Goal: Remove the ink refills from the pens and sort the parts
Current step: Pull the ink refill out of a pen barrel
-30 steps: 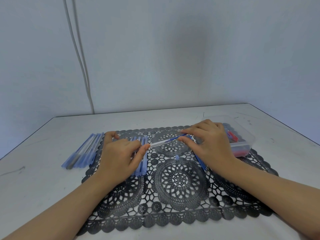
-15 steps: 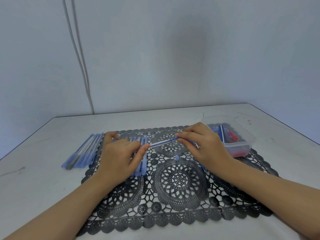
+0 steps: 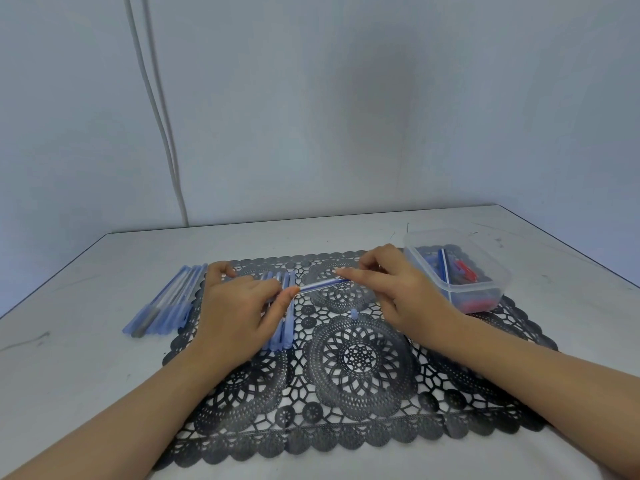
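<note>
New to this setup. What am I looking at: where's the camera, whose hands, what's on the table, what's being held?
There is no machine here. A person works with two bare hands, and the one camera sits on their head looking forward and down, so both arms enter from the bottom of the picture. The left hand and right hand each pinch one end of a clear-barrelled pen with a blue ink refill, over a black lace-pattern placemat on a white table. At the mat's left edge lies a row of pale blue pens. A second row of blue pens lies partly under the left hand. A small blue cap sits on the mat. At the right, a clear plastic tub holds red and blue parts, too small to identify.
</note>
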`<control>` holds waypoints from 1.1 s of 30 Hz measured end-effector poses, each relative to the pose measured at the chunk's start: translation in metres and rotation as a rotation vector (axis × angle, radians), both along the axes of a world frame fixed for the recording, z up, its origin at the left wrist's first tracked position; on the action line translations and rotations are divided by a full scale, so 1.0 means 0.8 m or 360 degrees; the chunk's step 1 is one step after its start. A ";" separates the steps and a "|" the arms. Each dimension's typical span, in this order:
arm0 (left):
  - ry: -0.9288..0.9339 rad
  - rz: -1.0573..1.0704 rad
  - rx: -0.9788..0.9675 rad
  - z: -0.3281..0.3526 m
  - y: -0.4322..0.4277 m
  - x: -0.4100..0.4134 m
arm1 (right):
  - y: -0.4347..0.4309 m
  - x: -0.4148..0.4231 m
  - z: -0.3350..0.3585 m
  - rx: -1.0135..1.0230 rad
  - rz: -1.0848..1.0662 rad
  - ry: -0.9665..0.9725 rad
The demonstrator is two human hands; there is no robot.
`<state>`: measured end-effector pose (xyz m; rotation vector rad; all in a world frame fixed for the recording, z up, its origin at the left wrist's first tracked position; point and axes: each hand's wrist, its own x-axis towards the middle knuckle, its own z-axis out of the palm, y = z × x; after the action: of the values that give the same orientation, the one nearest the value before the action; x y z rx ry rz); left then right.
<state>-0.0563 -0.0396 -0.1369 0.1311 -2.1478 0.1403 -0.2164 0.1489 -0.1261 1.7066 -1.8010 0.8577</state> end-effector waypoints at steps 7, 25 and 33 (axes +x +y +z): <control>-0.0018 0.0059 -0.0026 -0.002 -0.003 0.000 | 0.003 0.002 0.004 -0.0148 0.0088 -0.0277; -0.0060 -0.0242 -0.0051 -0.005 -0.004 0.000 | 0.007 0.028 0.022 -0.0016 0.0361 -0.1686; -0.0017 -0.0208 -0.0008 -0.001 0.000 -0.002 | 0.007 0.025 0.019 -0.0037 0.0325 -0.1701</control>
<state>-0.0575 -0.0396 -0.1380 -0.0128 -2.1594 0.0709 -0.1966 0.1542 -0.1106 1.5195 -2.1911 2.1539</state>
